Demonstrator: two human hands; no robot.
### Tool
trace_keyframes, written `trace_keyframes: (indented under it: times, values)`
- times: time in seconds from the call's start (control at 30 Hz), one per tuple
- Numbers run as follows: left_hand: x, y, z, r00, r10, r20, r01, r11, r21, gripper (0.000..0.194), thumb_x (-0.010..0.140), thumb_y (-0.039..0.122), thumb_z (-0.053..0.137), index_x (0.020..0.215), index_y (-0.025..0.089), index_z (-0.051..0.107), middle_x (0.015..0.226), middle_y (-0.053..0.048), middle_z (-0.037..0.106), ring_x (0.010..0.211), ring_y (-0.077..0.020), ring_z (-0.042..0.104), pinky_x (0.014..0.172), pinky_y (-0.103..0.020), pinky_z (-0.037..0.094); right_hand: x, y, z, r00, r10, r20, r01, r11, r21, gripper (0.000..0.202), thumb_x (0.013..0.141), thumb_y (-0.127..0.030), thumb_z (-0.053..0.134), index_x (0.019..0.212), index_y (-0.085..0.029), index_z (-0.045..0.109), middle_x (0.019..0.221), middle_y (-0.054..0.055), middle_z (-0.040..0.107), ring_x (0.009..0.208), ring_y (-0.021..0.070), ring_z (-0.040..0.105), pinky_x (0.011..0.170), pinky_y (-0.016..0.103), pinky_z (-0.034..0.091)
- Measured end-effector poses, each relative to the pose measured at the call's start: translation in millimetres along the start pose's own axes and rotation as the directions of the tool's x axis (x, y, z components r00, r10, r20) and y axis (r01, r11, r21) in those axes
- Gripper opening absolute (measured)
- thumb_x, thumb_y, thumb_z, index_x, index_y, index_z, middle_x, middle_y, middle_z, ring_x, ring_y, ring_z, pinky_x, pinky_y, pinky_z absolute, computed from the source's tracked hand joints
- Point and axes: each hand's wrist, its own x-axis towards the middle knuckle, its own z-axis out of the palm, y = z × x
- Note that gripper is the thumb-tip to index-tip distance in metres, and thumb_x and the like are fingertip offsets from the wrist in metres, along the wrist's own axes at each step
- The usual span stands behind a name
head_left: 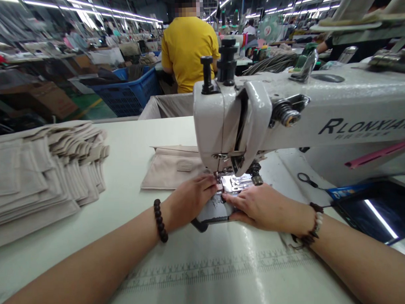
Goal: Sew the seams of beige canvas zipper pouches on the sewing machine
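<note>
A beige fabric piece [163, 169] with a small stitched label lies on the table, its right end under the head of a white sewing machine [231, 120]. Against its lower right edge rests my left hand [192, 199], fingers together beside the needle area; whether they pinch the cloth is hidden. My right hand [257, 205] lies on the metal plate [218, 211] just right of the needle, palm down, its thumb and fingers spread. The lit presser foot area [235, 183] sits between and just beyond both hands.
Stacked beige fabric pieces [47, 175] cover the table's left side. Small black scissors [307, 180] and a dark tablet [374, 212] lie at the right. A ruler scale [206, 269] marks the front. Behind are a blue crate [130, 94] and a person in yellow [190, 52].
</note>
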Motion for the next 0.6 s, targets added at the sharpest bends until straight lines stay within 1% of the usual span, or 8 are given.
trace_keyframes:
  times: [0.13, 0.33, 0.47, 0.6]
  values:
    - [-1.7, -1.2, 3.3, 1.000, -0.017, 0.009, 0.016, 0.997, 0.073, 0.024, 0.083, 0.007, 0.042, 0.104, 0.005, 0.055, 0.107, -0.013, 0.059, 0.102, -0.0193, 0.053, 0.088, -0.029, 0.045, -0.3, 0.5, 0.0, 1.000, -0.001, -0.004, 0.001, 1.000, -0.001, 0.037, 0.088, -0.042, 0.040, 0.112, -0.016, 0.049, 0.063, 0.003, 0.062, 0.052, 0.0134, 0.053, 0.045, 0.027, 0.011]
    - [-1.1, -3.7, 6.2, 0.999, -0.030, -0.026, 0.034, 0.990, 0.135, 0.025, 0.084, 0.008, 0.038, 0.102, 0.007, 0.056, 0.106, -0.011, 0.060, 0.101, -0.0178, 0.054, 0.086, -0.027, 0.046, -1.1, 0.7, 1.6, 1.000, -0.003, -0.012, 0.003, 1.000, 0.003, 0.037, 0.088, -0.042, 0.039, 0.113, -0.016, 0.049, 0.064, 0.002, 0.062, 0.051, 0.0130, 0.053, 0.045, 0.027, 0.011]
    - [1.0, -3.1, 5.5, 0.998, -0.049, -0.025, 0.052, 0.991, 0.124, 0.024, 0.082, 0.006, 0.042, 0.100, 0.006, 0.058, 0.102, -0.011, 0.061, 0.099, -0.0187, 0.054, 0.085, -0.027, 0.046, 0.1, 0.2, -0.7, 1.000, 0.003, 0.014, -0.003, 1.000, 0.022, 0.037, 0.088, -0.042, 0.041, 0.112, -0.016, 0.050, 0.065, 0.003, 0.063, 0.052, 0.0124, 0.053, 0.045, 0.026, 0.013]
    - [2.6, -2.1, 4.8, 0.998, -0.061, -0.007, 0.061, 0.993, 0.103, 0.024, 0.083, 0.007, 0.042, 0.101, 0.006, 0.058, 0.102, -0.011, 0.061, 0.099, -0.0180, 0.054, 0.086, -0.026, 0.045, 0.1, 0.4, -1.1, 1.000, 0.001, 0.022, -0.001, 1.000, 0.022, 0.036, 0.087, -0.042, 0.041, 0.112, -0.016, 0.051, 0.066, 0.003, 0.063, 0.053, 0.0131, 0.054, 0.045, 0.026, 0.013]
